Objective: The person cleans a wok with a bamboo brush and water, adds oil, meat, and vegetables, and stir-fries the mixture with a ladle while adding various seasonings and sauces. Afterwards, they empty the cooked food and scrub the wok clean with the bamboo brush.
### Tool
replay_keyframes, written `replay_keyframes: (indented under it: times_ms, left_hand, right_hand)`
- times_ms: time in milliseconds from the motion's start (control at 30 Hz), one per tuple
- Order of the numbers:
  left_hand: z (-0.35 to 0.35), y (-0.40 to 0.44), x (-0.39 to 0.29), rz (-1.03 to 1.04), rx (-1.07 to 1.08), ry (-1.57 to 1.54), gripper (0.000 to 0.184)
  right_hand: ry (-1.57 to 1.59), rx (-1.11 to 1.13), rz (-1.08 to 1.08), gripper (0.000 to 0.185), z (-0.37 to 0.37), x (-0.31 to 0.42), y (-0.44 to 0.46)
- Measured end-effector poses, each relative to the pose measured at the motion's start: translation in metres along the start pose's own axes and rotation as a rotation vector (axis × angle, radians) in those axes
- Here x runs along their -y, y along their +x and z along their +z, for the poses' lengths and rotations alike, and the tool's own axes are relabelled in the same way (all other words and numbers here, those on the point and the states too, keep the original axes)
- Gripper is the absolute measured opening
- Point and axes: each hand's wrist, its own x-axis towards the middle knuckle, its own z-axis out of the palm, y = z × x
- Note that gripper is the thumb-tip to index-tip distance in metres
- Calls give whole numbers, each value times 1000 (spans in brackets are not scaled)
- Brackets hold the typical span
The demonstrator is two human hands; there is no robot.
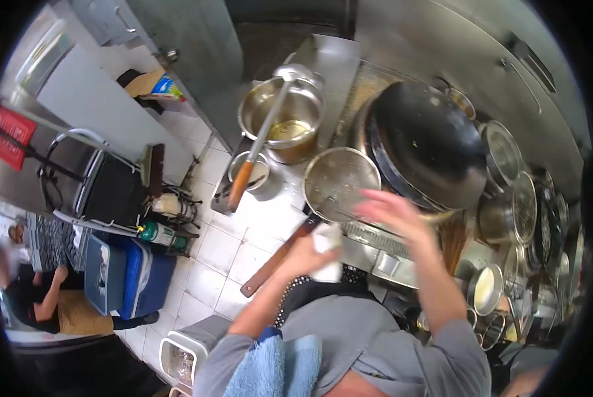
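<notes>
My left hand (304, 255) is closed on a white cloth (328, 253), close beside the wooden handle (270, 270) of a round wire strainer (341, 182). Whether the hand also touches that handle I cannot tell. Over the strainer's near right edge hovers my right hand (394, 215), slightly blurred, fingers stretched out with nothing visible in them. To the right of the strainer a large dark wok (429, 142) sits tilted on the stove. A ladle with a wooden handle (242, 182) lies across a metal pot (251, 109) and a smaller container (260, 173).
Pots and pans crowd the right side, including a small pan with pale yellow content (487, 291). A bin (190, 351) stands at lower left, and blue tubs (141, 274) are on the tiled floor. Another person (38, 291) works at far left.
</notes>
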Motion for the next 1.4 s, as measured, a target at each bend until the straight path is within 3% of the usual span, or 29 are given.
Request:
replay_keyframes:
  times_ms: [33,100,133,167,200,233,300,400,467,500,533,567,633,700,733,767,800,833,967,1400]
  left_hand:
    - [34,26,32,117,-50,-90,54]
    - [104,83,94,504,-206,63,59]
    - [112,70,86,476,-111,-167,53]
    - [119,56,76,435,-27,-397,48]
    - [129,55,79,451,-49,-391,47]
    - [137,55,84,502,-123,-288,47]
    - [142,55,87,597,-303,-68,45]
    - [146,63,84,685,-505,135,43]
    - [128,68,72,678,-499,191,42]
    - [100,69,57,632,-450,179,30]
    - [72,68,42,584,-402,169,20]
    - [27,57,11,509,-504,73,16]
    - [-42,86,3,166,-535,-444,28]
    - [-94,123,0,124,-709,-947,72]
    - [-114,134,0,94,-662,-1133,74]
    - [-121,152,-1,65,-817,-1082,61]
    - [-132,147,-11,6,-844,-950,54]
    - [-137,152,-3,37,-896,-1005,50]
    - [-131,169,3,195,-830,-1157,30]
    - [-93,148,35,316,-828,-1159,18]
  right_hand:
    - [305,135,-21,58,41,-24,61]
    - [635,54,175,75,130,-34,160]
    - [698,239,196,83,159,-37,197]
    - [803,173,217,74,190,-26,212]
    - [881,-27,277,63,214,-11,218]
    - [1033,-60,209,52,225,-11,228]
    - [871,-318,-32,39,235,0,220]
    - [1056,-46,-104,21,183,16,176]
    - [954,179,-79,17,129,10,124]
    - [879,251,-90,27,106,2,97]
    - [742,82,37,41,96,23,70]
    - [601,6,5,48,80,24,59]
    - [261,-86,-75,57,39,19,44]
    - [6,-188,-154,54,38,41,32]
    - [85,-141,-116,56,37,52,26]
    - [178,-102,-56,57,39,58,24]
    - [186,-49,-15,57,41,61,28]
    - [188,-51,8,56,36,66,25]
    - [70,-42,23,59,32,73,23]
    - [-399,221,277,30,-6,98,68]
